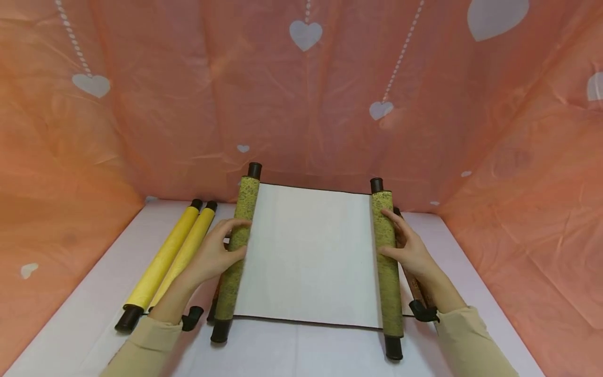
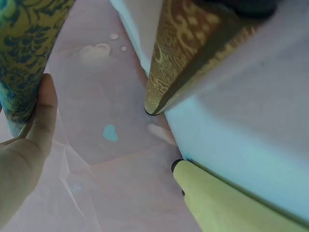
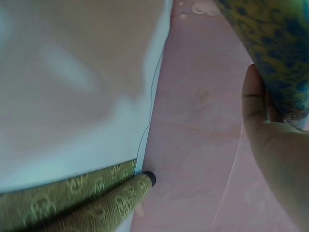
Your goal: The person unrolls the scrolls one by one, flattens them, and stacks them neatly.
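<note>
We stood at the white table (image 1: 292, 351) with a half-opened scroll (image 1: 308, 256) lying flat before us, one rolled end under each hand. Our left hand (image 1: 219, 254) curled its fingers and thumb round the left roll (image 1: 235, 262), and our right hand (image 1: 407, 251) curled round the right roll (image 1: 387, 267) in the same way; the wrist views showed a thumb pressed against patterned cloth on each side. In our judgement the step went best with both rolls kept parallel and turned evenly, the sheet held taut but not pulled, so that its thin dark edge stayed straight and the paper did not crease. The rolls were long cylinders wrapped in olive-gold brocade with a woven figure, each tipped with dark round knobs at both ends; between them the sheet lay smooth, matt and blank. Just outside the right roll lay a darker brown scroll (image 1: 416, 288), mostly hidden by our wrist. To the left, two closed yellow scrolls (image 1: 171, 259) lay side by side, touching, plain and glossy, with dark end caps. Beyond the table hung a wrinkled pink backdrop (image 1: 330, 104) printed with white hearts and dotted lines, draped across the back and both sides.
</note>
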Demonstrator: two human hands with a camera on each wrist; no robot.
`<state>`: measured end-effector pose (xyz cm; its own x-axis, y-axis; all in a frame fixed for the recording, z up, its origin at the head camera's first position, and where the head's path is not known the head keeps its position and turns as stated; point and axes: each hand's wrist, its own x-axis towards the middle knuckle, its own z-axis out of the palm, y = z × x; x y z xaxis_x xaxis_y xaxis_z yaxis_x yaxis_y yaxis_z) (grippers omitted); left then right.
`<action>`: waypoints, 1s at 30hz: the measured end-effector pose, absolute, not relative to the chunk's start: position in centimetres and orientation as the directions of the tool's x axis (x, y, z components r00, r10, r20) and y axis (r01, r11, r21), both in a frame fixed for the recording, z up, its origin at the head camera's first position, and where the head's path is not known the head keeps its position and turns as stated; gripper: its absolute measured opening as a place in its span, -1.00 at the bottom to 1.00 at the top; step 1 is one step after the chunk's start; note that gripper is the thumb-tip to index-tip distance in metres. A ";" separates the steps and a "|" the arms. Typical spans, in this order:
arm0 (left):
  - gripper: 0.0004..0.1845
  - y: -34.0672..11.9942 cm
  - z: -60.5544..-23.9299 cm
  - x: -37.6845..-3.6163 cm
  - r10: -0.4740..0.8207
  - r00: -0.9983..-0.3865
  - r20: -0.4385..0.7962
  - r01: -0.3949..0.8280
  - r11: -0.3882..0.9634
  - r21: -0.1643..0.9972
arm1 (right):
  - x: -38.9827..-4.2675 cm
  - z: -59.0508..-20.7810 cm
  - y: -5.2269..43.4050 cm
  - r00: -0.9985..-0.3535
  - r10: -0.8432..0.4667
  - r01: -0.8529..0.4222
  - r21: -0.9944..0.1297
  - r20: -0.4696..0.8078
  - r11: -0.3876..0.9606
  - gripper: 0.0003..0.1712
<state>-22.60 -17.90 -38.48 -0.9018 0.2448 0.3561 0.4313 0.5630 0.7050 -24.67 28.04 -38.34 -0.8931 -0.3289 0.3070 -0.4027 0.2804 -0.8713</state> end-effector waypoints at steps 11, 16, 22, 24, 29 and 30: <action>-0.37 -17.7 -37.8 -22.7 0.217 -0.935 0.280 0.353 0.610 0.709 | -24.6 -37.3 29.1 -0.934 -0.282 -0.332 -0.827 0.220 0.454 -0.04; -0.40 -17.3 -38.4 -23.0 0.201 -0.935 0.292 0.352 0.626 0.696 | -24.9 -37.8 28.7 -0.950 -0.216 -0.300 -0.849 0.225 0.436 0.01; -0.42 -17.3 -38.8 -23.2 0.205 -0.921 0.332 0.385 0.605 0.697 | -25.2 -38.1 28.8 -0.941 -0.208 -0.330 -0.849 0.265 0.413 -0.02; -0.42 -17.4 -38.9 -23.2 0.203 -0.919 0.339 0.390 0.602 0.697 | -25.1 -37.9 29.1 -0.941 -0.211 -0.332 -0.844 0.264 0.421 -0.01; -0.43 -17.5 -38.7 -23.2 0.193 -0.918 0.347 0.390 0.602 0.696 | -24.7 -37.3 29.8 -0.951 -0.206 -0.302 -0.827 0.230 0.475 -0.01; -0.43 -17.6 -38.7 -23.2 0.188 -0.919 0.348 0.387 0.603 0.698 | -24.7 -37.2 29.9 -0.952 -0.207 -0.300 -0.822 0.225 0.485 -0.02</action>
